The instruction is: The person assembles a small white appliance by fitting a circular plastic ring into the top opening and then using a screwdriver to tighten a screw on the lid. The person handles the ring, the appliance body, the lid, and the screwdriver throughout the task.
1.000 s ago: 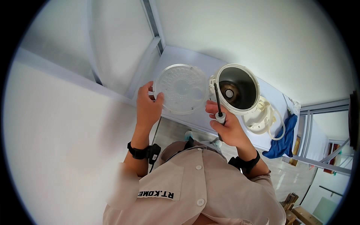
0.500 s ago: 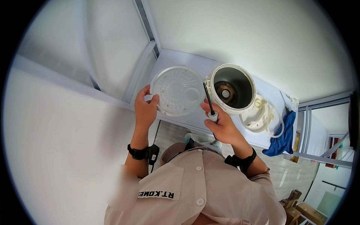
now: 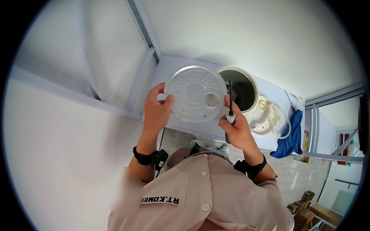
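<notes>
My left hand (image 3: 157, 109) pinches the left edge of a round metal inner lid plate (image 3: 189, 92), silvery, with an embossed pattern and a round hole at its lower right. In my right hand (image 3: 239, 131) is a screwdriver (image 3: 231, 100) with a dark shaft pointing away from me and a grey-white handle; its fingertips are at the plate's right edge. Behind and to the right stands the open rice cooker body (image 3: 250, 82), cream outside and dark inside, its left part covered by the plate. A cream plastic lid (image 3: 262, 125) with a curved handle lies beside it.
Everything stands on a pale table (image 3: 181, 60) against white walls. A blue cloth (image 3: 290, 136) hangs over its right end, with a thin tool (image 3: 290, 101) next to it. Cardboard boxes (image 3: 323, 213) sit on the floor at the lower right.
The metal plate has moved right with my left hand, and now covers part of the cooker's opening. My right hand and the screwdriver have shifted right, and its fingers now meet the plate.
</notes>
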`<state>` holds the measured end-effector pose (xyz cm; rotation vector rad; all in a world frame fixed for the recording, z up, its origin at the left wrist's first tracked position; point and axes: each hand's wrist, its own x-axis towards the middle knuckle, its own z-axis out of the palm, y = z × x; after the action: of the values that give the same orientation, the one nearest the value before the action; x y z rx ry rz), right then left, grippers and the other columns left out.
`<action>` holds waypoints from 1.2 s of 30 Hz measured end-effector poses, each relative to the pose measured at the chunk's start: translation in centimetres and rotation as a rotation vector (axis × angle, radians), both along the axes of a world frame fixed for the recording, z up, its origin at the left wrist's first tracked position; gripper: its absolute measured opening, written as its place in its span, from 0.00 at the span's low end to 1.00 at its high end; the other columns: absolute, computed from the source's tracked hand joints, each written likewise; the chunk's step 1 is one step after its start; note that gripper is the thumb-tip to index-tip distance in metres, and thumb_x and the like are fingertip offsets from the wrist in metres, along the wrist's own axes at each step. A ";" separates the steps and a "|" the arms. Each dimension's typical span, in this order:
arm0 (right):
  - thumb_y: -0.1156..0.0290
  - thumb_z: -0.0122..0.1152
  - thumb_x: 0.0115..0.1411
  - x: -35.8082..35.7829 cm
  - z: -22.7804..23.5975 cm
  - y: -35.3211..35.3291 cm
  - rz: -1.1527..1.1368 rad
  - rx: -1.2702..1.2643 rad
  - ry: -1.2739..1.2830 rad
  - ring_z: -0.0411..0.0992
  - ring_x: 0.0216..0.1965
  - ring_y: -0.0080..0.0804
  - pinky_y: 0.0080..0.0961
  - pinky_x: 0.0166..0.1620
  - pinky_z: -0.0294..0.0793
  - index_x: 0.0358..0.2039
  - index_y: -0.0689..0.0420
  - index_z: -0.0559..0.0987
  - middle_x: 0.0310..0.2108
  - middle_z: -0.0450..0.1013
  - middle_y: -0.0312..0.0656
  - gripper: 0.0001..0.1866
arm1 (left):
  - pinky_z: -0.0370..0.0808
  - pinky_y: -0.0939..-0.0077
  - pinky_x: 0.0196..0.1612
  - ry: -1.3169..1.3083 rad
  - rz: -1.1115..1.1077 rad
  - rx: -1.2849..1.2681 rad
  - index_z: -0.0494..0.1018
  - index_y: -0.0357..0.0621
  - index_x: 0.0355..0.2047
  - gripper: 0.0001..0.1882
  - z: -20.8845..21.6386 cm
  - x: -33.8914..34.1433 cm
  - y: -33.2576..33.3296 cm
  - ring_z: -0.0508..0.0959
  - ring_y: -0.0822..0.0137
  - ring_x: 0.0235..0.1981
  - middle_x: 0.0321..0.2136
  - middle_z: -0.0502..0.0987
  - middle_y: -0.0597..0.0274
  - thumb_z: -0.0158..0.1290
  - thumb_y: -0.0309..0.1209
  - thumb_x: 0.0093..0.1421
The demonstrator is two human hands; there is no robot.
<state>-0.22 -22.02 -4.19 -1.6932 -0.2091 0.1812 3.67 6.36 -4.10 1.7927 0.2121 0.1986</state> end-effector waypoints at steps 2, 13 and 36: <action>0.85 0.57 0.67 -0.2 -0.3 -0.9 -0.044 0.005 0.013 0.71 0.38 0.20 0.22 0.47 0.75 0.79 0.57 0.58 0.52 0.74 0.37 0.41 | 0.82 0.76 0.37 -0.003 -0.044 0.007 0.69 0.30 0.67 0.29 -0.3 0.9 -0.9 0.85 0.68 0.37 0.51 0.78 0.57 0.61 0.26 0.67; 0.79 0.60 0.67 -1.3 -1.3 -4.3 -0.223 -0.047 0.074 0.59 0.75 0.42 0.33 0.75 0.56 0.78 0.66 0.55 0.74 0.62 0.57 0.41 | 0.83 0.75 0.37 0.014 -0.208 0.064 0.69 0.31 0.66 0.29 -1.6 4.4 -5.3 0.85 0.67 0.36 0.52 0.76 0.54 0.62 0.25 0.67; 0.83 0.61 0.61 1.9 -0.3 -8.8 -0.428 -0.024 0.176 0.67 0.28 0.13 0.16 0.31 0.66 0.69 0.66 0.72 0.33 0.74 0.30 0.34 | 0.80 0.66 0.41 -0.067 -0.310 0.309 0.77 0.42 0.59 0.24 -2.3 7.0 -9.4 0.81 0.66 0.33 0.46 0.78 0.57 0.64 0.32 0.62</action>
<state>1.66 -30.81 -4.49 -1.6948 0.2872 0.0114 10.71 -3.08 -6.37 2.0939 -0.1538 0.0720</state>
